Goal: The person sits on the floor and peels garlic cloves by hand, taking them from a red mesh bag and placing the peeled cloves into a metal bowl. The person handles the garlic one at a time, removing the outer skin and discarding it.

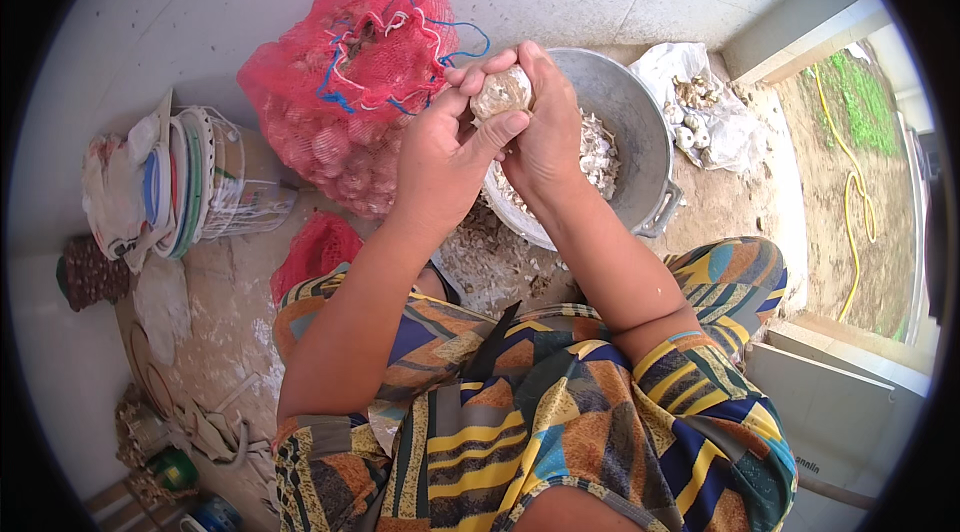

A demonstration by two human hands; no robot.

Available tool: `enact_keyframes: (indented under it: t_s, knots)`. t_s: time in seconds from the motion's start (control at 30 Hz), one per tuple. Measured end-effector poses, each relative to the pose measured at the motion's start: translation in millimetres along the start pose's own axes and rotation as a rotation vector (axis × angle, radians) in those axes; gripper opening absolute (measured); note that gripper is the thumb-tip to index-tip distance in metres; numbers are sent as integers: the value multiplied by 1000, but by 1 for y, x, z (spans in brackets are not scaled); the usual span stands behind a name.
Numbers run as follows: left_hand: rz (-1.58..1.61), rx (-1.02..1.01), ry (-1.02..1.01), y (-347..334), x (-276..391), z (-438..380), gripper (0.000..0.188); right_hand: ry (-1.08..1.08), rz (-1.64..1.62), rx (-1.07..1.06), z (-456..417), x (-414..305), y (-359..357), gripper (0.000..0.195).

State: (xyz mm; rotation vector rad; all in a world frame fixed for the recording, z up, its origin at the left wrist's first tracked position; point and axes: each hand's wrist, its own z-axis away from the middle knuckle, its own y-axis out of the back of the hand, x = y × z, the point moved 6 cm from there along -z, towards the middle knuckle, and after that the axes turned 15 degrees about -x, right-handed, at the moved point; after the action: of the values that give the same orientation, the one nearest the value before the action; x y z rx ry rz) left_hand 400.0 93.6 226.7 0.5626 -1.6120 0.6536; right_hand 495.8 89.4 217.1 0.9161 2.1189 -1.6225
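Observation:
A whitish, brown-stained garlic bulb (501,94) is held between both hands. My left hand (450,146) has its thumb across the front of the bulb and its fingers behind it. Cupped around the other side is my right hand (546,119). Just beyond the hands stands a large grey metal pot (637,119) with whitish pieces (598,157) in its bottom, partly hidden by my right hand and forearm. To the left, a red mesh sack (330,82) full of bulbs leans at the wall, its top gathered with blue cord.
Stacked buckets (225,176) lie left of the sack, near a smaller red mesh bag (319,247). Right of the pot is a clear plastic bag (727,131) with pale bulbs and scraps. Bits of dry skin (495,254) litter the floor. A yellow hose (851,179) lies outside.

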Motion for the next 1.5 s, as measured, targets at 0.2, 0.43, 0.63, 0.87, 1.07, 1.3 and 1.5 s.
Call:
enact_keyframes:
  t_s: [0.2,0.43,0.63,0.87,1.07,1.3,1.5]
  knots:
    - [151,-34,40,8,4,0,41,-166,-113,-59,0,0,2,33]
    - [-76,-7,-36,11,4,0,42,-84,202,-226,0,-5,-6,31]
    - [-196,-64,-102,6,10,1,41,-13,-240,-241,-10,6,10,36]
    - [-69,-68,56,18,10,0,42,-180,326,-339,1,-12,-9,28]
    - [-538,-57,-7,12,26,2,46,-84,204,-172,1,-6,-7,25]
    - [-130,-123,131,14,18,4,42,-158,-13,-265,-2,-7,-2,32]
    - [-105,-58,137,19,20,2,44,-96,552,-363,1,-12,-5,25]
